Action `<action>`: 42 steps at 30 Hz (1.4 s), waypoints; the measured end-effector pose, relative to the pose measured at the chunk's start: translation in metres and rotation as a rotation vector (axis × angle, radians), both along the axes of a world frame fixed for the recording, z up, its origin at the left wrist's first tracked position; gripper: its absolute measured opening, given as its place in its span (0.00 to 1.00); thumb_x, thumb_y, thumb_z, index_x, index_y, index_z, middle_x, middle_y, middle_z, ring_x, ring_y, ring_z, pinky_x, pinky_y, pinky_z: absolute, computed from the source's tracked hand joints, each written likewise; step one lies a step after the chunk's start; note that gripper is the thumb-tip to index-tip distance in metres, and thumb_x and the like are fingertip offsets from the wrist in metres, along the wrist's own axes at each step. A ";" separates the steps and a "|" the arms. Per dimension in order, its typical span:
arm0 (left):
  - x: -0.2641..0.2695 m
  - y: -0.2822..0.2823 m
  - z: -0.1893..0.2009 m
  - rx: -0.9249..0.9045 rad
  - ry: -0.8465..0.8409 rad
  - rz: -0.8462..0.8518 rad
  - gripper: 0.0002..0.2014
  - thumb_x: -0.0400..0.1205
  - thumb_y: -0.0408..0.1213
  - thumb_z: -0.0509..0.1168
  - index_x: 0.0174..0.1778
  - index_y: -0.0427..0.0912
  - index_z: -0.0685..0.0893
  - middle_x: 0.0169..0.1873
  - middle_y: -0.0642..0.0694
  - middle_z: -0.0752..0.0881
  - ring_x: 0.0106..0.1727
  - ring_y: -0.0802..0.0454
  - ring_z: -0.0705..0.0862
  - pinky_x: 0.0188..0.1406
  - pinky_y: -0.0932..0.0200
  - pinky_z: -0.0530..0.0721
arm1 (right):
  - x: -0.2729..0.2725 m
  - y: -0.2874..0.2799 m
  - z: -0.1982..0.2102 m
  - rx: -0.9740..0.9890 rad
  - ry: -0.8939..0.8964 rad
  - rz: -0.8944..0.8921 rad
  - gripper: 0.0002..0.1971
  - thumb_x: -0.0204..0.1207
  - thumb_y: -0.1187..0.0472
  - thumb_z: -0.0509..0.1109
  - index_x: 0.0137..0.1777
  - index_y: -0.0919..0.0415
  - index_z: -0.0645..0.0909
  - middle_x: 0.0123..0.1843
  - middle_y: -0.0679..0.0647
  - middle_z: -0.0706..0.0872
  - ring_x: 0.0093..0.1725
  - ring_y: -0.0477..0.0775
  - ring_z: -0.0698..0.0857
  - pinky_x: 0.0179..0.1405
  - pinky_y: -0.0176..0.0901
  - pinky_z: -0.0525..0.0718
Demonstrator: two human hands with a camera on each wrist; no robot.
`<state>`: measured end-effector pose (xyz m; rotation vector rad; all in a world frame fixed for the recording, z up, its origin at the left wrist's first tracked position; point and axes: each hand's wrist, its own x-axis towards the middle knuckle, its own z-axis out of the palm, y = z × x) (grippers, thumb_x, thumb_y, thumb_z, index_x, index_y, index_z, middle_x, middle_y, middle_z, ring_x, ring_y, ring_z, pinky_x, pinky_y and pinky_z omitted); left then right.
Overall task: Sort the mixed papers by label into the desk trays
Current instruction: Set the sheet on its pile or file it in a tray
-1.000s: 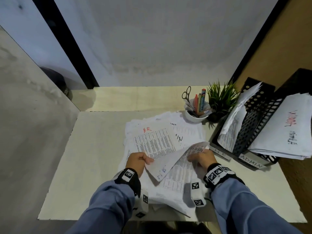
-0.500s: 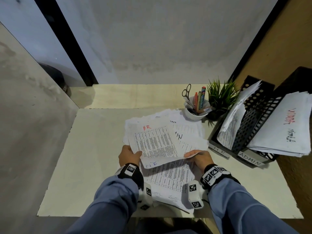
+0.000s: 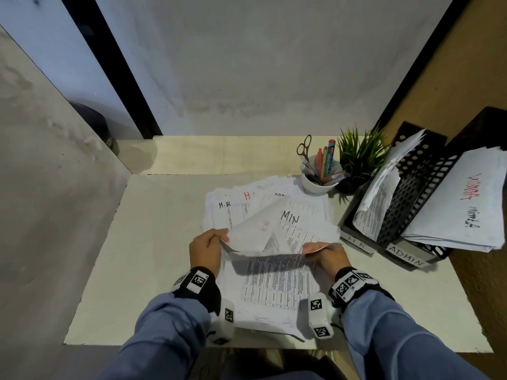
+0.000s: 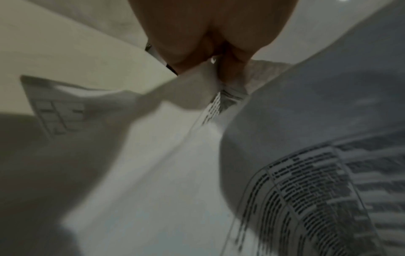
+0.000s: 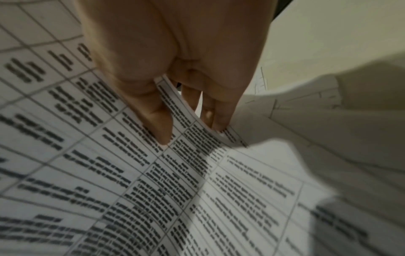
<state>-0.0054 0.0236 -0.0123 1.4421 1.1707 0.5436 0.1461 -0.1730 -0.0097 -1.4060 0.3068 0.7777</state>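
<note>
- The pale rectangular desk mat (image 3: 153, 242) carries a loose heap of white printed papers (image 3: 274, 286), sitting in the middle just ahead of both hands; hand-written marks "H.R", a red "H" and "MIN" show on sheets toward the back.
- The black perforated plastic desk trays (image 3: 406, 212) stand at the right edge, touching the mat's far right. Front tags read "H R" and "ADMIN", and both bays already hold leaning sheets.
- The flipped-up white sheet (image 3: 255, 229) arches over the heap, its blank back facing up with faint red ink showing through, so its label is not readable from here.
- The left hand (image 3: 205, 250) pinches that sheet's near left corner between thumb and curled fingers; the left wrist view shows the same pinch, blurred.
- The right hand (image 3: 326, 256) pinches the edge of a printed page, thumb on top and fingers underneath, as the right wrist view shows.
- To do this step well, I would turn the sheet fully over and read the mark before choosing a bay. Lifting one page only, with the heap pinned, should prevent tears or a double pick.
</note>
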 end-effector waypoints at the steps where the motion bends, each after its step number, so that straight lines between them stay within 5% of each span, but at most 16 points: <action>1: 0.002 -0.001 0.000 -0.076 -0.038 0.017 0.20 0.73 0.17 0.53 0.21 0.39 0.82 0.43 0.42 0.91 0.52 0.43 0.87 0.53 0.60 0.83 | 0.001 0.001 -0.004 0.018 0.017 -0.041 0.20 0.57 0.93 0.56 0.24 0.73 0.83 0.29 0.65 0.84 0.37 0.64 0.84 0.41 0.50 0.81; 6: 0.012 -0.009 0.010 -0.292 -0.099 -0.041 0.16 0.67 0.18 0.54 0.21 0.37 0.82 0.35 0.38 0.90 0.42 0.41 0.85 0.51 0.50 0.81 | 0.002 0.001 0.009 0.008 0.023 -0.046 0.14 0.66 0.89 0.59 0.42 0.76 0.80 0.32 0.62 0.87 0.36 0.61 0.83 0.26 0.39 0.85; 8: 0.015 -0.010 0.012 -0.314 -0.079 -0.086 0.09 0.72 0.33 0.60 0.32 0.37 0.84 0.36 0.41 0.86 0.45 0.45 0.81 0.51 0.52 0.77 | 0.000 0.001 0.017 -0.014 0.032 -0.016 0.14 0.68 0.85 0.65 0.51 0.73 0.79 0.46 0.66 0.87 0.40 0.60 0.84 0.32 0.42 0.84; 10: 0.019 -0.010 0.012 -0.431 -0.097 -0.142 0.26 0.71 0.61 0.64 0.52 0.43 0.87 0.52 0.47 0.88 0.55 0.47 0.83 0.61 0.51 0.76 | 0.004 0.002 0.023 -0.040 -0.005 -0.047 0.19 0.67 0.82 0.70 0.56 0.69 0.78 0.52 0.68 0.86 0.43 0.61 0.86 0.35 0.43 0.83; 12: 0.024 -0.014 0.021 -0.440 -0.119 -0.224 0.37 0.69 0.71 0.65 0.66 0.49 0.81 0.63 0.51 0.84 0.63 0.49 0.83 0.71 0.46 0.74 | 0.009 0.006 0.036 -0.104 -0.087 -0.073 0.24 0.67 0.81 0.72 0.60 0.64 0.74 0.49 0.62 0.85 0.39 0.56 0.85 0.27 0.37 0.83; 15: 0.035 -0.027 0.050 -0.229 -0.246 -0.246 0.12 0.75 0.40 0.75 0.53 0.46 0.86 0.53 0.45 0.89 0.57 0.46 0.87 0.60 0.50 0.84 | 0.016 0.012 0.063 -0.041 -0.287 -0.043 0.21 0.69 0.80 0.70 0.58 0.61 0.78 0.49 0.55 0.87 0.43 0.53 0.87 0.33 0.36 0.86; 17: 0.041 -0.030 0.073 -0.018 -0.254 -0.241 0.08 0.77 0.33 0.72 0.49 0.48 0.84 0.45 0.49 0.88 0.48 0.53 0.87 0.43 0.67 0.86 | 0.014 0.015 0.084 -0.010 -0.486 -0.020 0.16 0.71 0.78 0.70 0.50 0.57 0.84 0.46 0.48 0.90 0.46 0.51 0.89 0.41 0.37 0.88; 20: 0.045 -0.029 0.094 0.175 -0.273 -0.202 0.08 0.79 0.33 0.68 0.53 0.45 0.82 0.44 0.53 0.87 0.44 0.62 0.85 0.38 0.73 0.84 | 0.008 0.017 0.111 0.052 -0.684 -0.063 0.15 0.73 0.76 0.69 0.40 0.52 0.83 0.37 0.39 0.89 0.42 0.39 0.87 0.41 0.31 0.85; 24: 0.039 -0.034 0.071 0.137 -0.118 -0.255 0.07 0.79 0.35 0.67 0.53 0.42 0.81 0.43 0.52 0.86 0.44 0.59 0.85 0.39 0.68 0.84 | -0.009 0.018 0.100 0.026 -0.646 0.001 0.17 0.75 0.77 0.66 0.43 0.50 0.82 0.43 0.46 0.87 0.45 0.41 0.86 0.41 0.29 0.85; 27: 0.026 -0.042 0.037 0.073 0.170 -0.376 0.04 0.80 0.38 0.67 0.40 0.44 0.79 0.37 0.46 0.85 0.36 0.52 0.84 0.36 0.58 0.85 | -0.022 0.014 0.070 -0.105 -0.501 0.126 0.12 0.74 0.77 0.67 0.51 0.62 0.84 0.46 0.51 0.87 0.45 0.40 0.83 0.55 0.47 0.85; 30: 0.020 -0.043 0.025 0.005 0.135 -0.210 0.10 0.78 0.36 0.70 0.34 0.49 0.76 0.32 0.52 0.81 0.36 0.51 0.81 0.31 0.73 0.81 | -0.023 0.010 0.063 -0.159 -0.446 0.126 0.10 0.74 0.76 0.66 0.50 0.64 0.81 0.43 0.50 0.85 0.43 0.43 0.82 0.55 0.46 0.83; 32: 0.026 -0.038 0.036 0.096 0.072 -0.170 0.11 0.79 0.33 0.69 0.35 0.52 0.77 0.33 0.57 0.80 0.37 0.56 0.80 0.30 0.81 0.75 | -0.011 0.009 0.075 -0.143 -0.511 0.090 0.10 0.75 0.77 0.66 0.44 0.61 0.80 0.40 0.50 0.84 0.40 0.50 0.83 0.40 0.29 0.83; 34: 0.040 -0.030 0.053 0.158 -0.034 -0.193 0.06 0.79 0.29 0.68 0.39 0.44 0.82 0.34 0.55 0.82 0.38 0.54 0.82 0.32 0.81 0.77 | 0.007 0.009 0.091 -0.128 -0.571 0.043 0.06 0.75 0.74 0.68 0.47 0.65 0.82 0.40 0.57 0.86 0.40 0.53 0.82 0.33 0.32 0.84; 36: 0.056 -0.025 0.083 0.208 -0.140 -0.248 0.02 0.79 0.31 0.69 0.45 0.41 0.84 0.37 0.53 0.86 0.40 0.54 0.83 0.38 0.73 0.82 | 0.027 0.008 0.105 -0.128 -0.622 -0.018 0.06 0.75 0.69 0.71 0.51 0.64 0.80 0.41 0.57 0.86 0.38 0.50 0.83 0.35 0.37 0.84; 39: 0.081 -0.018 0.131 0.410 -0.149 -0.387 0.07 0.79 0.40 0.68 0.44 0.39 0.84 0.38 0.49 0.87 0.40 0.50 0.83 0.43 0.53 0.84 | 0.065 0.001 0.111 -0.258 -0.789 -0.223 0.11 0.75 0.58 0.72 0.51 0.65 0.80 0.42 0.58 0.83 0.35 0.47 0.80 0.32 0.27 0.77; 42: 0.104 -0.014 0.164 0.585 -0.043 -0.465 0.10 0.77 0.37 0.65 0.40 0.31 0.83 0.34 0.35 0.85 0.33 0.47 0.78 0.34 0.54 0.76 | 0.101 -0.006 0.098 -0.625 -0.693 -0.266 0.33 0.70 0.43 0.73 0.69 0.64 0.74 0.59 0.64 0.79 0.55 0.61 0.81 0.52 0.49 0.80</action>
